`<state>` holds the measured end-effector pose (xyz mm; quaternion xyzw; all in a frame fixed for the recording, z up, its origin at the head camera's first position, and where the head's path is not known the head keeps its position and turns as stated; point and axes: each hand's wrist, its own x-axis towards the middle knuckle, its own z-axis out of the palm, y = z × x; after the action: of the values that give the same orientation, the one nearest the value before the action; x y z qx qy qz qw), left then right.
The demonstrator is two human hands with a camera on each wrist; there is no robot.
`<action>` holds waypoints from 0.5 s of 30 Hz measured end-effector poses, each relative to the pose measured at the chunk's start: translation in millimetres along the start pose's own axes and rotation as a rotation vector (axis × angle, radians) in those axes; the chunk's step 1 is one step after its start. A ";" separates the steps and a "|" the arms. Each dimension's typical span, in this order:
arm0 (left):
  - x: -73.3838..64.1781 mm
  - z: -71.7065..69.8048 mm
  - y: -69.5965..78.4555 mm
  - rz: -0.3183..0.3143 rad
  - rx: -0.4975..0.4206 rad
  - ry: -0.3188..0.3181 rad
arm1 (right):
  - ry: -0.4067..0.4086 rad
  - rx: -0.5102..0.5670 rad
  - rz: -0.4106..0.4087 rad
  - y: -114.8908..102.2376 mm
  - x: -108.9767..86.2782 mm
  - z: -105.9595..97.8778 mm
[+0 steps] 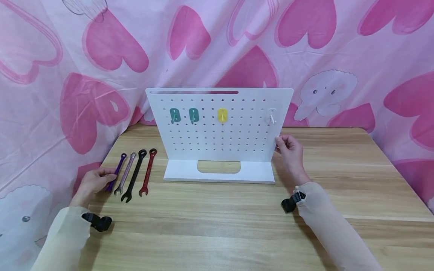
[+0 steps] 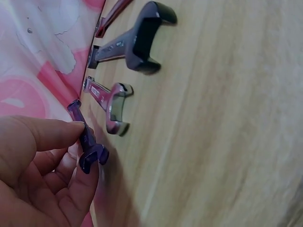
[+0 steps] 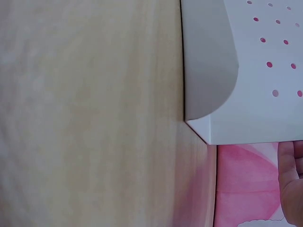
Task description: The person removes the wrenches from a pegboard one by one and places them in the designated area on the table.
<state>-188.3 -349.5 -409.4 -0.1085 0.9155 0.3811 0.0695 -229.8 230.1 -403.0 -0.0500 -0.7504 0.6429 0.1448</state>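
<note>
My left hand pinches a small purple combination wrench between thumb and fingers, its open end towards me. Beside it on the table lie a silver-pink wrench, a larger black wrench and a red wrench, roughly side by side with ring ends away from me. A white pegboard stands upright on its base in the middle. At its right edge, my right hand grips the board with thumb and fingers; in the right wrist view only part of that hand shows.
On the board hang two green hooks at the left, a yellow hook near the middle and a white hook at the right. A pink heart-patterned cloth hangs behind and left of the wooden table.
</note>
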 end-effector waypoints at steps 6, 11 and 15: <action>0.0 1.6 -0.3 0.027 0.054 0.039 | 0.000 -0.004 -0.009 1.3 0.6 0.4; 0.5 3.5 0.7 0.052 0.122 0.079 | 0.000 -0.004 0.001 1.9 1.4 0.2; 1.0 4.4 1.5 0.040 0.162 0.083 | -0.004 -0.008 0.010 1.5 1.5 0.0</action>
<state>-189.4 -345.5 -411.6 -0.0999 0.9474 0.3024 0.0327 -231.4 230.8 -404.2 -0.0530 -0.7532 0.6405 0.1402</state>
